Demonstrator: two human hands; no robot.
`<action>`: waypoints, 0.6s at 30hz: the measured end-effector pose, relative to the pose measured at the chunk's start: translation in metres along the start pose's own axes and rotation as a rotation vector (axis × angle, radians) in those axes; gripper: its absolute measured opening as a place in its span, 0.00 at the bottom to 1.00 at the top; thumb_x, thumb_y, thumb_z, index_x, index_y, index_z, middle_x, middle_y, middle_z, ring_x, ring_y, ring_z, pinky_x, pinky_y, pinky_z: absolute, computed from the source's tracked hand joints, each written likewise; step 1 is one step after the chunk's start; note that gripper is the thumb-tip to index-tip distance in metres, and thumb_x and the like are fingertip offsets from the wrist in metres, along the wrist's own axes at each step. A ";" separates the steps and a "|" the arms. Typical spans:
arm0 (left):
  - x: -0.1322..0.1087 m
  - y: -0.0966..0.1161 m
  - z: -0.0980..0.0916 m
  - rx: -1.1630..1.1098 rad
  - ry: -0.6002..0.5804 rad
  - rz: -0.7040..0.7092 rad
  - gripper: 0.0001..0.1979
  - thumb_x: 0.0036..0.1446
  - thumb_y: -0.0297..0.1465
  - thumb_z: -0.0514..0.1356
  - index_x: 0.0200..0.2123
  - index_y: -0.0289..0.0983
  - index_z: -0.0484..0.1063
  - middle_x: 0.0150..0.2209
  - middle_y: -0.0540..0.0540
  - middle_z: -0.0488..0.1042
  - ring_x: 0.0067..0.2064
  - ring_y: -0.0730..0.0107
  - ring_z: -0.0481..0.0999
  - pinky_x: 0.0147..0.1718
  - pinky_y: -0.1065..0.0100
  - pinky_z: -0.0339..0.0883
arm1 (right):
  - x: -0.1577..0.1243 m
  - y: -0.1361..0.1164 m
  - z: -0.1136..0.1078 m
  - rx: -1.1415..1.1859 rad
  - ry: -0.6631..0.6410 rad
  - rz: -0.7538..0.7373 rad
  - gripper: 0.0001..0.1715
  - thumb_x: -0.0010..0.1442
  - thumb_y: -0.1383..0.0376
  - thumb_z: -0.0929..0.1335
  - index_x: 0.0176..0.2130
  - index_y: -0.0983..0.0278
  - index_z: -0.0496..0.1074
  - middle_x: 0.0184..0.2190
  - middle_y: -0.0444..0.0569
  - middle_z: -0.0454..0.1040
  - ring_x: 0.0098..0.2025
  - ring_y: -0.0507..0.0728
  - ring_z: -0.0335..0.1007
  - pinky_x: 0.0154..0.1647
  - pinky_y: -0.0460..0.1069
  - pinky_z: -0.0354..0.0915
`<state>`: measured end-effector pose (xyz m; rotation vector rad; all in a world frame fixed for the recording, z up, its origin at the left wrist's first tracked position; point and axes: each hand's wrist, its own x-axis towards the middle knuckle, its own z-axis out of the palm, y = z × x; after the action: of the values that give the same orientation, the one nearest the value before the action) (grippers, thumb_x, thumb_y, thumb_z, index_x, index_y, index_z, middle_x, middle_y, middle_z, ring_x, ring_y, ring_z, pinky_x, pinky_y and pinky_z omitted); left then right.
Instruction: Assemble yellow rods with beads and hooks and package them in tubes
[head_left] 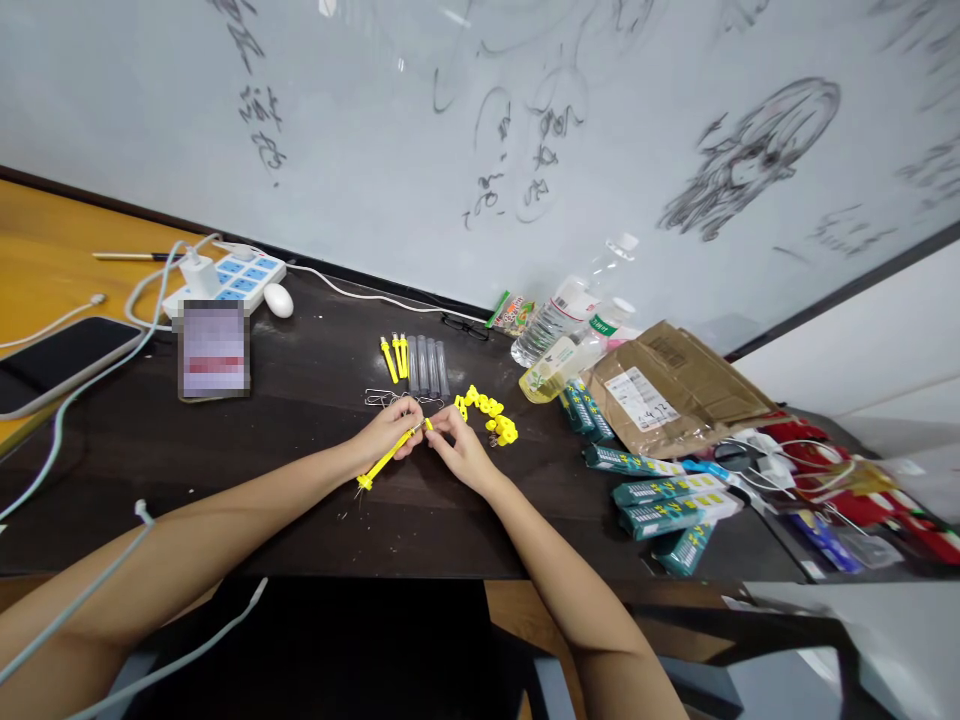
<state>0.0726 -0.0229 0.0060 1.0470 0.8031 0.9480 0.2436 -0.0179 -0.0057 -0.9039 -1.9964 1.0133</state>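
My left hand (390, 432) is closed round a slim yellow plastic rod (385, 461), which slants down to the left and has a wider end with thin wire-like strands. At the rod's upper end, my right hand (459, 448) pinches a small yellow piece (428, 424); whether the two parts touch I cannot tell. Just beyond the hands lie bent metal wires (381, 398). Farther back are several clear tubes (428, 366) in a row beside 3 yellow rods (390, 358). A curved group of small yellow plastic parts (486, 405) lies right of my right hand.
Green-labelled boxes (670, 495) and a brown cardboard package (667, 385) are at the right, with plastic bottles (559, 320) behind. A power strip (247, 275), white mouse (278, 300) and phone (64, 360) are at the left. White cables hang across the table's front-left edge.
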 end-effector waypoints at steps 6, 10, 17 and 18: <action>-0.002 -0.002 0.000 0.121 0.000 0.104 0.06 0.59 0.31 0.52 0.31 0.39 0.56 0.14 0.59 0.62 0.12 0.81 0.56 0.12 0.80 0.47 | 0.002 -0.004 -0.002 0.185 -0.069 0.054 0.13 0.62 0.56 0.63 0.36 0.62 0.57 0.23 0.41 0.68 0.27 0.50 0.63 0.34 0.48 0.59; -0.002 -0.003 -0.002 0.216 -0.010 0.160 0.08 0.59 0.34 0.53 0.31 0.40 0.55 0.15 0.60 0.61 0.12 0.82 0.56 0.13 0.80 0.48 | 0.004 -0.003 -0.003 0.281 -0.076 0.104 0.16 0.61 0.52 0.63 0.35 0.61 0.56 0.19 0.37 0.63 0.22 0.49 0.56 0.27 0.46 0.55; -0.005 -0.003 -0.006 0.496 0.027 0.238 0.06 0.60 0.35 0.51 0.32 0.39 0.57 0.17 0.58 0.62 0.14 0.80 0.59 0.16 0.77 0.53 | 0.005 -0.005 -0.002 0.303 -0.051 0.147 0.19 0.58 0.51 0.66 0.34 0.61 0.56 0.17 0.35 0.59 0.20 0.48 0.53 0.24 0.45 0.51; -0.006 -0.003 -0.006 0.545 0.033 0.247 0.06 0.60 0.34 0.51 0.31 0.39 0.58 0.17 0.58 0.62 0.14 0.80 0.60 0.16 0.77 0.53 | 0.005 -0.005 -0.003 0.309 -0.044 0.151 0.19 0.58 0.51 0.66 0.34 0.61 0.56 0.17 0.34 0.59 0.20 0.47 0.52 0.24 0.44 0.51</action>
<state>0.0657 -0.0268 0.0021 1.6348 1.0050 0.9783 0.2418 -0.0155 0.0014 -0.8753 -1.7615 1.3928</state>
